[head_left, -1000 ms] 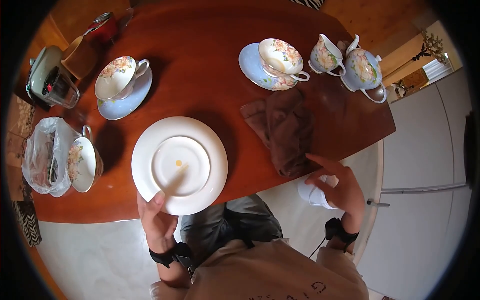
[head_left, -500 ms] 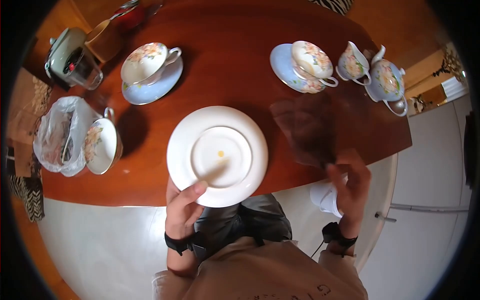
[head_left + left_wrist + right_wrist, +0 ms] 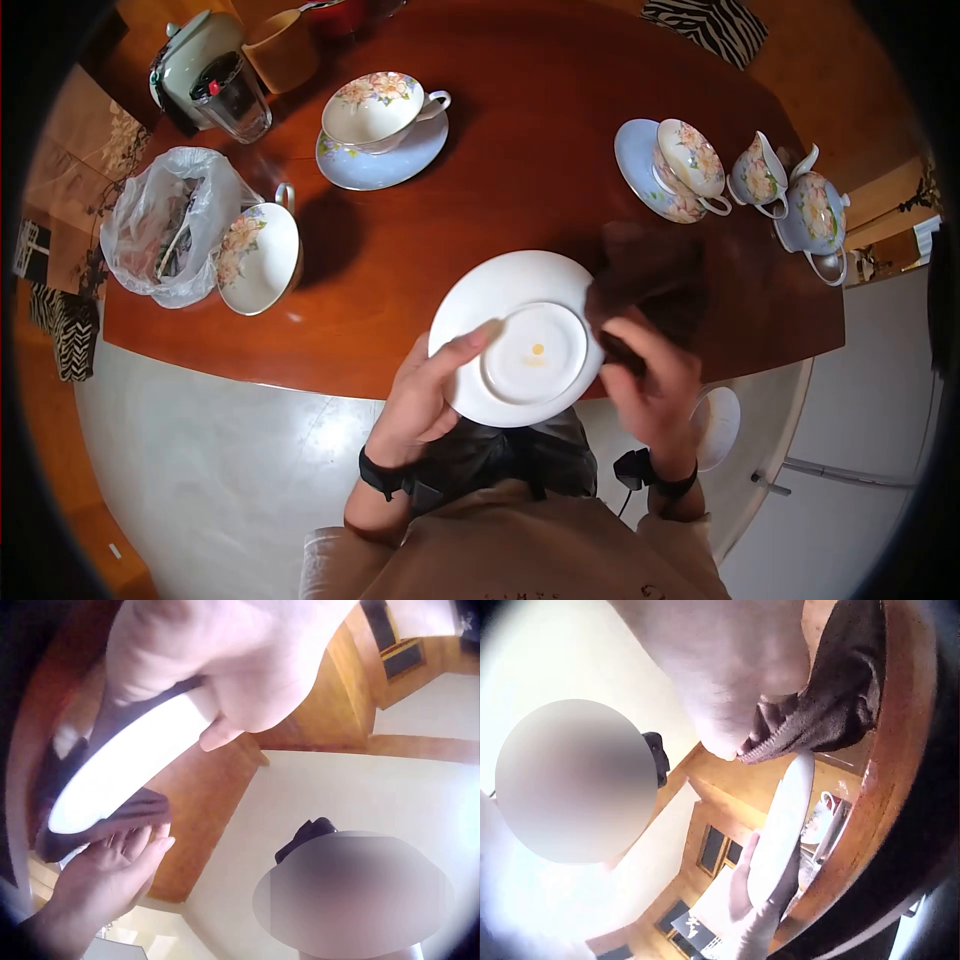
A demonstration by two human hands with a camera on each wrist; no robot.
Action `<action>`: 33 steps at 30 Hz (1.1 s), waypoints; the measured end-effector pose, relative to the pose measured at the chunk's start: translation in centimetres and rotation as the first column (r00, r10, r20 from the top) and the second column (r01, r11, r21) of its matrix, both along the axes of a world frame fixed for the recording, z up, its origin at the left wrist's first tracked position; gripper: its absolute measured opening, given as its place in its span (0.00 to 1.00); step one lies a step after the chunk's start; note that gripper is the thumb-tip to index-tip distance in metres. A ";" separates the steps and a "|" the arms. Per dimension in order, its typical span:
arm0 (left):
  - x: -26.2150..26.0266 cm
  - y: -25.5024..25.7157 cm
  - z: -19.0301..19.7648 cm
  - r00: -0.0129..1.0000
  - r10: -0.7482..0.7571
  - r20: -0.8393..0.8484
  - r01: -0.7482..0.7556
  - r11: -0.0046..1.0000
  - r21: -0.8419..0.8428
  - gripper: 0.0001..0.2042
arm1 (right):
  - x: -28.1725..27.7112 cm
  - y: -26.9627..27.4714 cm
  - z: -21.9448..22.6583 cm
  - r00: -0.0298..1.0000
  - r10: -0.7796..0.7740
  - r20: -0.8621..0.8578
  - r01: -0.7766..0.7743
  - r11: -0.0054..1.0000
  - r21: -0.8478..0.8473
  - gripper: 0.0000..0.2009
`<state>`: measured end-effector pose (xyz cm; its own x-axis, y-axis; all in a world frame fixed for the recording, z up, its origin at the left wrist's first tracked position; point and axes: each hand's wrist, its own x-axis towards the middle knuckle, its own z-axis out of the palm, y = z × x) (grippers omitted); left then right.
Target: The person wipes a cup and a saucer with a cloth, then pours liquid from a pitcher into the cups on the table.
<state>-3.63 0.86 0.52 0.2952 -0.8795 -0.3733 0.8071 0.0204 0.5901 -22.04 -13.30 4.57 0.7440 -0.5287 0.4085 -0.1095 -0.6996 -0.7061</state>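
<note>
In the head view my left hand [image 3: 412, 400] holds a white saucer [image 3: 535, 362] tilted over the table's front edge, thumb on its underside. A foot ring and a small yellow mark face the camera. My right hand [image 3: 652, 385] grips a dark brown cloth [image 3: 650, 275] at the saucer's right rim. The left wrist view shows the saucer [image 3: 124, 769] edge-on, with the cloth [image 3: 142, 810] against its far end. From the right wrist, the bunched cloth [image 3: 836, 705] runs out of my curled fingers, just over the saucer's edge [image 3: 801, 769].
A floral cup [image 3: 262, 265] lies tipped beside a plastic bag [image 3: 150, 225] on the left. Two cups stand on blue saucers [image 3: 400, 165] farther back. A creamer [image 3: 755, 175] and teapot [image 3: 815, 212] occupy the right end. A white bin [image 3: 717, 430] is below the table.
My left hand has carried the saucer rightward in the view. My right hand has picked up the cloth from the table and brought it to the saucer's rim. The camera has turned left.
</note>
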 end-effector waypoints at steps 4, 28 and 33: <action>0.8 0.6 0.3 0.991 -0.125 0.047 0.126 0.992 -0.028 0.23 | 2.5 0.2 0.0 0.978 0.178 -0.106 -0.197 0.955 -0.222 0.24; -1.6 -1.9 2.2 0.964 0.266 0.008 -0.261 0.938 0.227 0.29 | 4.1 1.6 0.3 0.927 0.203 -0.317 -0.303 0.901 -0.310 0.34; -0.6 -0.1 -1.1 0.986 0.127 0.108 -0.132 0.990 0.045 0.29 | 2.7 1.4 0.7 0.922 0.114 -0.370 -0.251 0.903 -0.348 0.35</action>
